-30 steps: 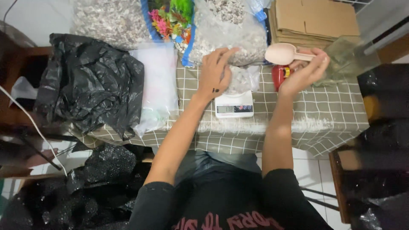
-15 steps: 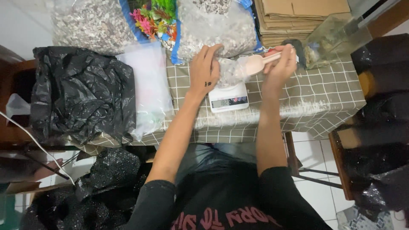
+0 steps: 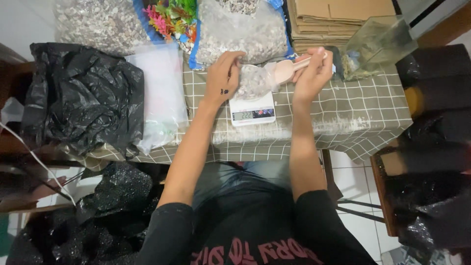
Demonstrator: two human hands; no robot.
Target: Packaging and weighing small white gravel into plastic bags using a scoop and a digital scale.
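Note:
A small clear plastic bag of gravel [image 3: 254,81] stands on a white digital scale [image 3: 252,109] on the checked tablecloth. My left hand [image 3: 223,73] pinches the bag's top edge at its left side. My right hand [image 3: 312,72] grips the handle of a pale pink plastic scoop [image 3: 287,69], whose bowl is at the bag's mouth, tilted toward it. Behind the scale lies a large clear sack of gravel [image 3: 244,30].
A black plastic bag [image 3: 81,95] and clear plastic sheets [image 3: 159,93] cover the table's left. Another gravel sack [image 3: 100,22] and colourful plastic plants [image 3: 170,17] lie at the back left. Flattened cardboard boxes [image 3: 338,19] and a glass tank [image 3: 378,44] sit at the back right. Black bags fill the floor at both sides.
My right hand has brought the scoop left from the table's right side to the bag's mouth. My left hand has stayed on the bag.

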